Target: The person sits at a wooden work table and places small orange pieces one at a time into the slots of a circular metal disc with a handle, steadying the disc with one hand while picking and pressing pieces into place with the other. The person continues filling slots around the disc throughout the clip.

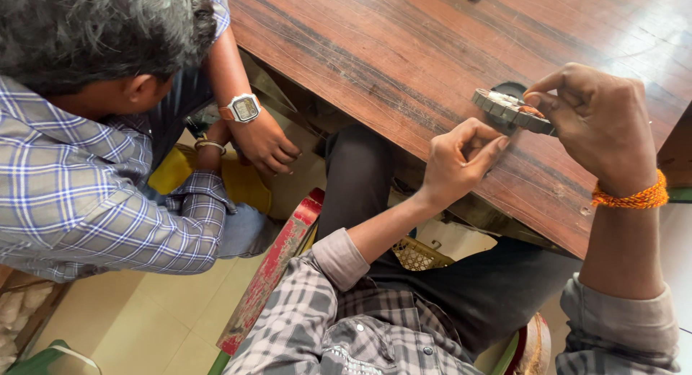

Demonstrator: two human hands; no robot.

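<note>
Right hand (602, 122) grasping round toothed part (508, 109), half hidden | left hand (458, 162) curled, holding nothing visible

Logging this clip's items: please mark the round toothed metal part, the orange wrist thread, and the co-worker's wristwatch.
round toothed metal part (501, 108), head view, on its ribbed rim.
orange wrist thread (633, 199), head view, on the band's middle.
wristwatch (245, 108), head view, on its square face.
</note>
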